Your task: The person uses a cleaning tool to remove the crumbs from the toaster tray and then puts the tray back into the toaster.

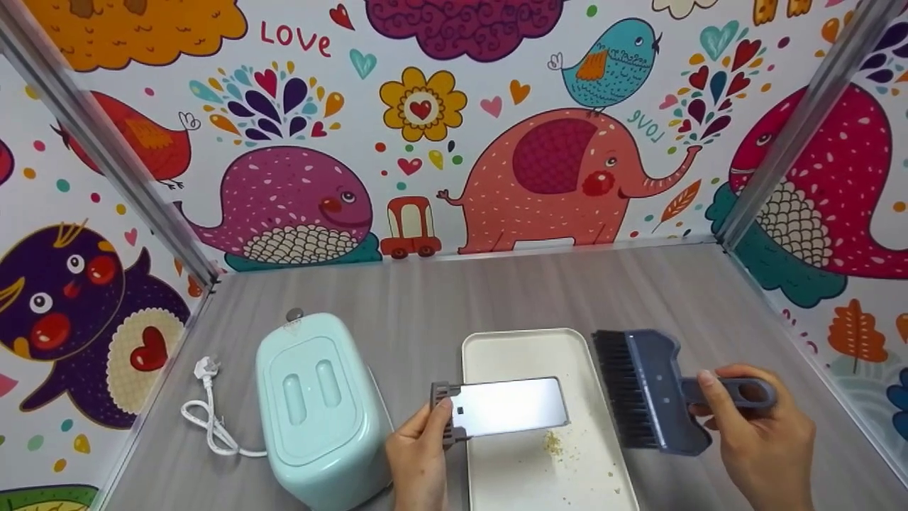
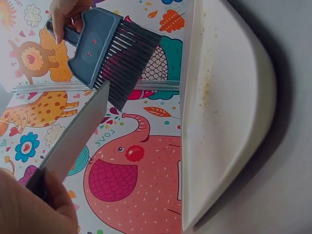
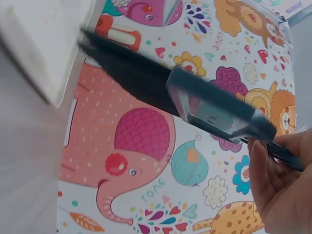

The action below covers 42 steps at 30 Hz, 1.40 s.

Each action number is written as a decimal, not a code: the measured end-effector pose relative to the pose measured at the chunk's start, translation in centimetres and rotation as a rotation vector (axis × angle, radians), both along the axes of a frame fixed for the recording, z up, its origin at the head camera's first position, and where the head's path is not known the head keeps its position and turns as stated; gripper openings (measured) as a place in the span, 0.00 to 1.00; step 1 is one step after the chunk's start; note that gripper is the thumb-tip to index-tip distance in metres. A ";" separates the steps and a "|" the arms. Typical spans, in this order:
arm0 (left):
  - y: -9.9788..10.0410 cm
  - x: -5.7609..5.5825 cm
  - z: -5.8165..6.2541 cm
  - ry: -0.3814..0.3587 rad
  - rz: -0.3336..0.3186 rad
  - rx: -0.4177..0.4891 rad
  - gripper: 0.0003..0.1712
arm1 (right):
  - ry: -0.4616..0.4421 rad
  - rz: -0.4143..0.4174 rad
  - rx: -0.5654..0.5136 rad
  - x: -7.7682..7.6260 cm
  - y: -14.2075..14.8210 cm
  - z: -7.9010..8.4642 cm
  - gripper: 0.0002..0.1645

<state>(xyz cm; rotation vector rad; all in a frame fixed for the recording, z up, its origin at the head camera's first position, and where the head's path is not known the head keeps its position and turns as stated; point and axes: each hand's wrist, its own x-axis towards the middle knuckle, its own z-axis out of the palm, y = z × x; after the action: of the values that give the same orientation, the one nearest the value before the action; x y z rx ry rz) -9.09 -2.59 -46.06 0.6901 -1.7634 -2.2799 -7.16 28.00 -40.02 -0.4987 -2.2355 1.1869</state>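
My left hand (image 1: 418,454) pinches the grey end of a flat, shiny metal scraper (image 1: 511,406), which is above the cream tray (image 1: 521,348). The tray bears a small heap of yellowish crumbs (image 1: 553,444), with some scattered bits around it. In my right hand (image 1: 766,433) is a wide brush (image 1: 660,397), gripped by its dark blue handle, its black bristles pointing left toward the tray's right rim. In the left wrist view the brush (image 2: 117,53) appears beyond the tip of the scraper (image 2: 80,136). The right wrist view shows the brush (image 3: 204,107) edge-on, raised off the table.
A mint-green toaster (image 1: 319,397) with a lid stands left of the tray. Its white cord and plug (image 1: 207,369) lie farther left on the grey wood-look table (image 1: 418,305). Panels with cartoon animals (image 1: 553,184) enclose the table at the back and sides.
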 end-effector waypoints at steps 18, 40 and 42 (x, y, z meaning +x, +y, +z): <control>-0.1 -0.3 -0.2 0.008 0.026 -0.006 0.10 | -0.035 0.137 0.246 0.4 4.6 -2.7 0.11; -0.1 -0.2 -0.1 0.008 0.010 0.034 0.13 | -0.257 0.169 0.270 -0.9 10.2 -7.9 0.16; -0.1 -0.3 -0.1 0.013 0.007 0.038 0.14 | -0.271 0.186 0.283 -0.9 10.6 -8.3 0.17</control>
<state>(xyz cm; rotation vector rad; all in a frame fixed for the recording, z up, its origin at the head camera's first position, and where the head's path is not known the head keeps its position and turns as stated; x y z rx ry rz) -9.37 -2.67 -46.17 0.6851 -1.7134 -2.3131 -8.06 38.63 -48.29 -0.3608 -2.6798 0.9098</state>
